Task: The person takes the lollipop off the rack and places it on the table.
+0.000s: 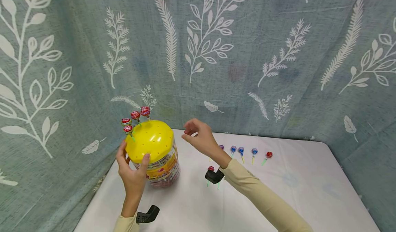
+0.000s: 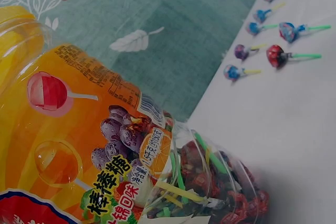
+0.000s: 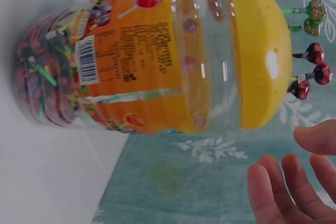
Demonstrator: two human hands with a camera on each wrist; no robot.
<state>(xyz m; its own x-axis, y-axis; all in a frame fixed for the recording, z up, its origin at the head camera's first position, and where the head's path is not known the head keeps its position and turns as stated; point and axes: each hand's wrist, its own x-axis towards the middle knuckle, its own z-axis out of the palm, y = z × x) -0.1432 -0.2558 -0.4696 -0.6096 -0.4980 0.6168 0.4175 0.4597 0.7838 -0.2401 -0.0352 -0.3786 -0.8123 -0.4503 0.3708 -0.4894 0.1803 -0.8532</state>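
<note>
Gripping the yellow lid (image 1: 156, 139) of the candy jar (image 1: 167, 172) with the left hand (image 1: 133, 166), with thumb on the near side and fingers round the left. Grasping nothing with the right hand (image 1: 201, 137): fingers loosely bent, held in the air just right of the lid, not touching it.

Upright on the counter (image 1: 247, 204), the jar itself, with wrapped candy showing in its lower part. Likely weighty at the base, thin and slightly springy in the wall, slick over the domed lid; best steadied by the lid's edge, without squeezing hard.

Sticking up from the lid's far-left edge, several standing lollipops (image 1: 135, 115), by their sticks among the small holes. Lying right of the jar, near its far side, a loose row of blue lollipops (image 1: 254, 151), with a red lollipop (image 1: 270, 154) farthest out. Probably light and hard-headed, with slippery wrappers and thin sticks that could bend; best pinched where head meets stick. Beyond the jar, leaf-patterned cloth (image 1: 235, 98).
</note>
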